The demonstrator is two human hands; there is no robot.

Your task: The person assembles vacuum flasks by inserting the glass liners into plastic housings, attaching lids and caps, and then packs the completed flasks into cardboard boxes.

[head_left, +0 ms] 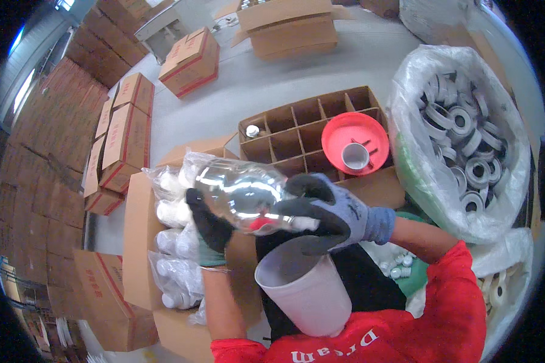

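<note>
A shiny silvered glass flask liner (242, 192) lies almost level in front of me, its narrow neck pointing right. My left hand (211, 224), in a black and green glove, is pressed against its wide left end. Around the neck end close the fingers of my right hand (327, 212), in a blue and dark grey glove. Just below, a white tapered plastic container (306, 296) rests tilted in my lap, its open mouth facing up and left. Part of the liner's neck is hidden by my right fingers.
An open carton (140, 242) of plastic-wrapped white items is at left. Ahead stands a divided carton (293, 124) with a red basin (339, 130) on it, holding a grey cup (355, 156). Grey rings (463, 130) fill a bag at right. White caps (399, 269) lie in a green basin.
</note>
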